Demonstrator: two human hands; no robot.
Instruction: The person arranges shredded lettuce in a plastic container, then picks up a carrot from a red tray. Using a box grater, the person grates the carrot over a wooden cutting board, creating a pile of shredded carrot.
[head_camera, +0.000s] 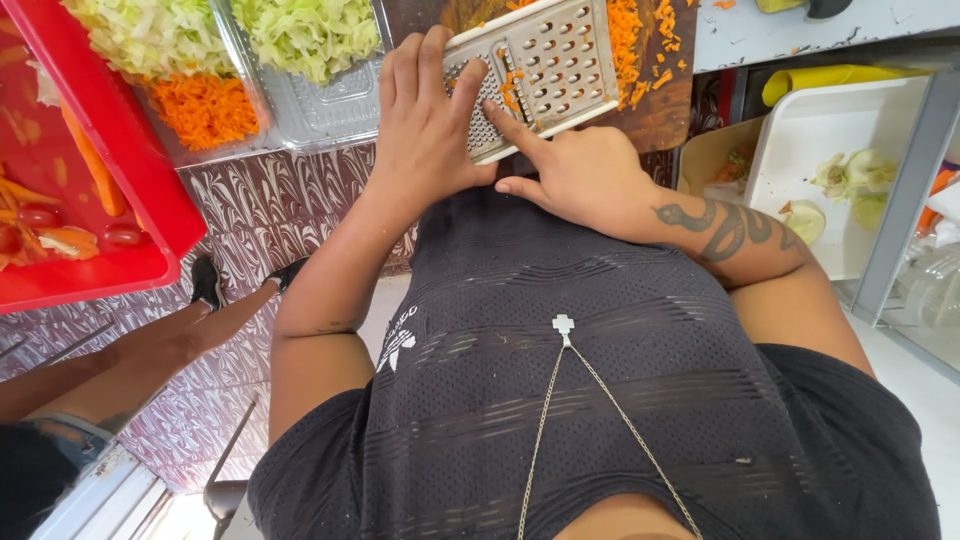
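Left hand (425, 120) holds the metal grater (540, 70); right hand (575, 170) pokes it with one finger. Grated carrot (205, 108) and cabbage (305, 35) sit nearby.

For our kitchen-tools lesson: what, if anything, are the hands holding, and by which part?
A flat metal grater. The left hand grips its near left edge; the right hand steadies the near end, its forefinger pressed on the grating face.

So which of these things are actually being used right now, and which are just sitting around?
In use:
left hand gripping the flat metal grater
right hand, forefinger on the grater
grated carrot on the wooden board

Just lying about:
clear trays of shredded cabbage
red tray
white tray with scraps
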